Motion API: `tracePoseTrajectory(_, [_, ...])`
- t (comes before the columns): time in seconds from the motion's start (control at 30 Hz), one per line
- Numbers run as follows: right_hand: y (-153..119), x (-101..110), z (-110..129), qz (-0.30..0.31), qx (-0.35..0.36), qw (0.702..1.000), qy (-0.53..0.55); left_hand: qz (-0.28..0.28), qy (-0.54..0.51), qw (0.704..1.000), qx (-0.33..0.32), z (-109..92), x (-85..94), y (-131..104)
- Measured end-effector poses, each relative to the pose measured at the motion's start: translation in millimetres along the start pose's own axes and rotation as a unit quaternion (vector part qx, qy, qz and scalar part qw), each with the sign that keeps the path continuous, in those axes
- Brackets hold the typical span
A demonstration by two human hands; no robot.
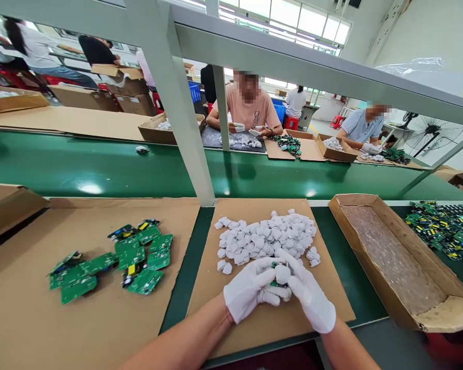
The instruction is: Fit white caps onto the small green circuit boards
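Observation:
White gloves cover both my hands, which meet over the cardboard sheet in front of me. My left hand (256,288) is closed round a small green circuit board (273,282). A white lump (283,274) lies against the board's face, and the fingers of my right hand (308,293) press on it from the right. Just beyond my hands is a pile of white lumps (266,236) on the cardboard (204,288). Several green circuit boards (131,254) with yellow and black parts lie on the cardboard to the left.
An open cardboard tray (393,257) stands at the right, with more circuit boards (443,231) beyond it. A grey metal post (185,113) rises ahead beside the green belt (158,172). Across the belt, a person in a pink shirt (250,108) works with gloved hands.

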State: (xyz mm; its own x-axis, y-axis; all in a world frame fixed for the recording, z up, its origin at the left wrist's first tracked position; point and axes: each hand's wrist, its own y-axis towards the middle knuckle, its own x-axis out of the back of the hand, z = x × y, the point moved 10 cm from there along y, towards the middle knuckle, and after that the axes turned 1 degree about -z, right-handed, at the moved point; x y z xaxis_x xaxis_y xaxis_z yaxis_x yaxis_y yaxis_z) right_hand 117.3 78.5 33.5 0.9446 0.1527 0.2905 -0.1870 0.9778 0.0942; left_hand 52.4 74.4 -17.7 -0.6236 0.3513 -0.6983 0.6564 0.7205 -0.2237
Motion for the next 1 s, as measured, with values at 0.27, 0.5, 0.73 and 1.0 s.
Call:
tracePoseTrajectory(0.27, [-3, -9, -9, 0.012, -0.020, 0.999, 0.028, 0.027, 0.015, 0.999, -0.032, -11, -7.5, 4])
tracePoseTrajectory(0.5, [-2, -1, -26, -0.022, -0.081, 0.994, 0.074, 0.009, 0.086, 0.996, -0.018, -3, -7.1, 4])
tracePoseTrajectory(0.73, [-2, 2, -30, -0.035, -0.065, 0.997, 0.029, 0.006, 0.117, 0.993, -0.011, -12, -16.0, 0])
tracePoseTrajectory(1.0, [-1, 8, -30, -0.050, -0.041, 0.998, 0.004, -0.012, 0.123, 0.992, -0.015, -15, -11.8, 2])
